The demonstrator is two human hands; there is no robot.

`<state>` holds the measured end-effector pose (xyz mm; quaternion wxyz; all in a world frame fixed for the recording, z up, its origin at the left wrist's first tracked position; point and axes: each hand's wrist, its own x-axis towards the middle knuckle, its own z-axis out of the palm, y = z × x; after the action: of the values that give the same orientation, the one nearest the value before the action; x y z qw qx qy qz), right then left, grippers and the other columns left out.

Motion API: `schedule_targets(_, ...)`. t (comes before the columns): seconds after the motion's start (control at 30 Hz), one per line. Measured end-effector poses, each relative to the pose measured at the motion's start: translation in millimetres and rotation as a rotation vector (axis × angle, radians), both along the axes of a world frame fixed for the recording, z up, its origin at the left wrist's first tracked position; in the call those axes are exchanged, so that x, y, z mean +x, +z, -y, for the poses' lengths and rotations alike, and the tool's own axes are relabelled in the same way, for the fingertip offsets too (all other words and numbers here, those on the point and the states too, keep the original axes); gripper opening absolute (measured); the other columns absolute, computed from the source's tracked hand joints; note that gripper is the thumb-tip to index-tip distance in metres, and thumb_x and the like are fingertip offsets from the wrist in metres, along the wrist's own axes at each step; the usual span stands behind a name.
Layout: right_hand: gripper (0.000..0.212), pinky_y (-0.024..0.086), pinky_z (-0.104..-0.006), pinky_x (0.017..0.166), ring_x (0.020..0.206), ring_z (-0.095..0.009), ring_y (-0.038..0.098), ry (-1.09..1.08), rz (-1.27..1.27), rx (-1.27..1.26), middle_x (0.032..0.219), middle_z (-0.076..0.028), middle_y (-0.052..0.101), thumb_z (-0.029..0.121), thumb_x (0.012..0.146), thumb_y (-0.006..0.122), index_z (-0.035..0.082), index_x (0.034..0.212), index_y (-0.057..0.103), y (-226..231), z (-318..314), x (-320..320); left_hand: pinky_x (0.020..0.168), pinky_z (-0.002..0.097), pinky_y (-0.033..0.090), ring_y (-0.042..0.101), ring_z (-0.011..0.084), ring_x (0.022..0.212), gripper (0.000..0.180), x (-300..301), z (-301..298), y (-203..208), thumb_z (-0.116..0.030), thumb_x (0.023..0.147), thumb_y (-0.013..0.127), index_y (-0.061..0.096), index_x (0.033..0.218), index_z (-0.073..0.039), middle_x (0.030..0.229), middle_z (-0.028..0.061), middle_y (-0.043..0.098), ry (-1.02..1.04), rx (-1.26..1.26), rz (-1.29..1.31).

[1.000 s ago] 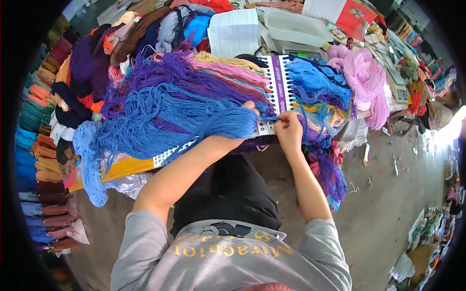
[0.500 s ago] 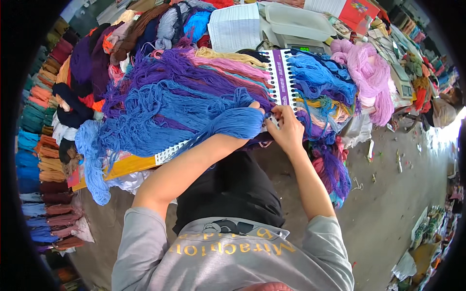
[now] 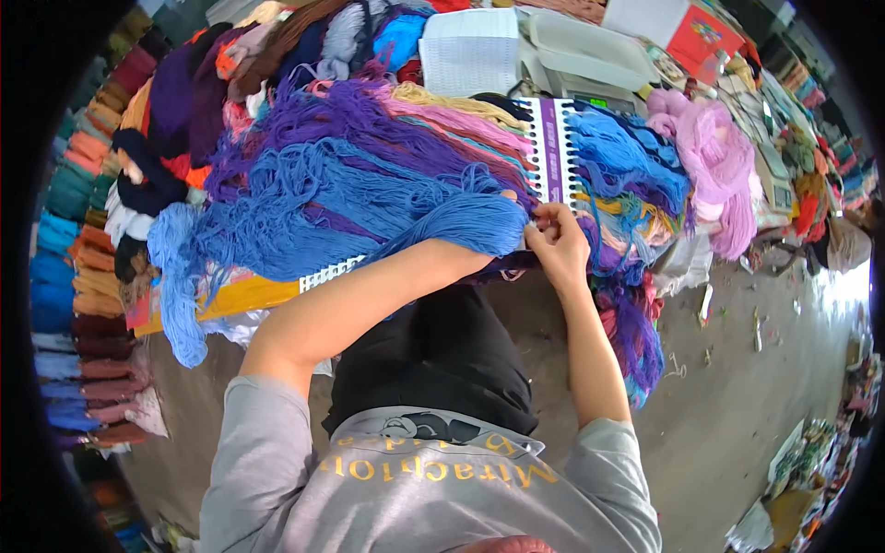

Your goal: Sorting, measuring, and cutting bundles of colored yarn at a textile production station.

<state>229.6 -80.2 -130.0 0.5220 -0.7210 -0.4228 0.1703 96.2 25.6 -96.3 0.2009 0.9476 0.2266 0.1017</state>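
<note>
A thick hank of blue thread [image 3: 475,219] lies across my left hand [image 3: 472,260], which is closed around it. Only the thumb tip and the heel of that hand show; the thread hides the other fingers. Close beside it, my right hand [image 3: 560,244] pinches at the lower end of a white card with a purple stripe [image 3: 555,152] and holes along both edges. What sits between those fingertips is too small to make out. Threads in purple [image 3: 341,124], pink and cream fan leftward from the card's holes, and bright blue threads [image 3: 631,152] hang to its right.
Behind the threads are a printed sheet [image 3: 470,51], a clear plastic tray [image 3: 590,51] and a scale with a green display [image 3: 597,103]. A pink hank [image 3: 719,157] drapes at the right. Coloured hanks [image 3: 88,267] are stacked at far left. Scraps litter the floor [image 3: 737,359].
The whole view has shifted, so the table's things appear slightly farther right. My right fingertips have drawn closer together at the card's end. The blue hank remains in my left hand.
</note>
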Motion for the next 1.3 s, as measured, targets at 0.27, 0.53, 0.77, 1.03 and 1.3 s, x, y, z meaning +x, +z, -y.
schedule_targets(0.27,0.028,0.038,-0.0234,0.053,0.052,-0.007,0.043,0.014,0.056,-0.006,0.071,0.001,0.054,0.015,0.068,0.070,0.007,0.093,0.058,6,2,0,0.079,0.0402,0.047,0.060,0.0311,0.092,0.022,-74,-61,97,-0.021,0.082,0.053,0.063,0.098,-0.011,0.101,0.0125,0.061,0.538,0.271,-0.053)
schedule_targets(0.53,0.028,0.040,-0.0263,0.055,0.053,-0.010,0.046,0.017,0.091,-0.073,0.072,0.001,0.055,0.017,0.067,0.070,0.008,0.092,0.058,11,5,-2,0.080,0.0394,0.047,0.058,0.0333,0.092,0.019,-157,-201,103,-0.011,0.083,0.050,0.061,0.099,-0.009,0.096,0.0162,0.061,0.683,0.578,-0.005)
schedule_targets(0.77,0.028,0.038,-0.0258,0.052,0.052,-0.009,0.043,-0.007,0.096,-0.040,0.070,0.001,0.054,0.017,0.067,0.071,0.008,0.090,0.058,1,5,3,0.083,0.0404,0.046,0.057,0.0352,0.099,0.034,-147,-195,83,-0.024,0.089,0.053,0.054,0.121,-0.013,0.109,0.0186,0.059,0.658,0.379,-0.033)
schedule_targets(1.03,0.027,0.036,-0.0228,0.052,0.053,-0.006,0.040,0.014,0.058,-0.008,0.069,0.002,0.052,0.014,0.068,0.071,0.007,0.091,0.058,-2,2,-1,0.101,0.0338,0.032,0.046,0.0208,0.116,0.055,-37,-32,13,-0.049,0.097,0.025,0.058,0.114,-0.008,0.115,0.0103,0.056,0.006,-1.164,0.407)
schedule_targets(1.3,0.021,0.039,-0.0248,0.054,0.057,-0.009,0.045,0.050,0.146,0.070,0.077,-0.001,0.052,0.011,0.073,0.069,0.006,0.090,0.058,4,7,-9,0.096,0.0329,0.035,0.051,0.0204,0.111,0.053,-146,-146,-16,-0.049,0.094,0.036,0.060,0.112,-0.005,0.114,0.0099,0.059,0.729,-0.688,0.575)
